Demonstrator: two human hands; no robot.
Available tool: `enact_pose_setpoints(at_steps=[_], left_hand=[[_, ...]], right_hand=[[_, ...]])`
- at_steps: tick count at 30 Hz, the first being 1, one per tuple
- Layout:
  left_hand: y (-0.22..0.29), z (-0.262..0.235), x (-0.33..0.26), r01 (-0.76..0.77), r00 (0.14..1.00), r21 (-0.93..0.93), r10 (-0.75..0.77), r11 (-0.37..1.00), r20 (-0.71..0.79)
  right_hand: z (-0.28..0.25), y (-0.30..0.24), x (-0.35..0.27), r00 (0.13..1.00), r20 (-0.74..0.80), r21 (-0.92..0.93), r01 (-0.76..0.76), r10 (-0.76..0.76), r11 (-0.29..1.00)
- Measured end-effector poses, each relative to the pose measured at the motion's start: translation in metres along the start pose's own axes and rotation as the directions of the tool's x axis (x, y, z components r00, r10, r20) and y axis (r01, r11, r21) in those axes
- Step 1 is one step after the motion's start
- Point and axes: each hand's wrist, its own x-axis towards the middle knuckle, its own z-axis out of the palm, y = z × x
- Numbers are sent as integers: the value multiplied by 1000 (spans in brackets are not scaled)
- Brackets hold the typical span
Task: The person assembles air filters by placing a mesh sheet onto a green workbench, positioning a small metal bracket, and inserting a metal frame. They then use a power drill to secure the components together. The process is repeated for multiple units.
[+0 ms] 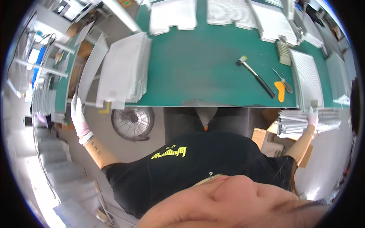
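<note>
Gloved left hand point(78, 114) at left of frame grips a thin grey metal sheet point(91, 66) by its lower edge, while gloved right hand point(312, 117) at right grasps a stack of grey finned panels point(304, 122) below the green table point(201, 64).

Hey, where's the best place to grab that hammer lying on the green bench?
Probably the black grip end of the hammer, nearest the bench's front edge. It lies flat and diagonal, head pointing away and left, so come from above at the near right, fingers across the handle, keeping clear of the orange-handled tool beside it.
</note>
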Motion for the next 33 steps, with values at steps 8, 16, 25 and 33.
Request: enact_pose_setpoints(at_steps=[8,16,25,33], left_hand=[[73,158,-130,-580,813,380,475,721,337],[38,294,-180,-506,561,318,25,802,828],[-21,314,-89,-732,544,281,284,621,790],[-37,330,-89,-714,542,330,187,618,820]], right_hand=[[-83,-263,-193,639,-414,134,747,-649,651],[10,-449,-302,138,-27,430,896,-990,113],[36,-612,-239,3,50,413,910,-999,23],[56,-793,-240,589,300,250,710,-750,658]])
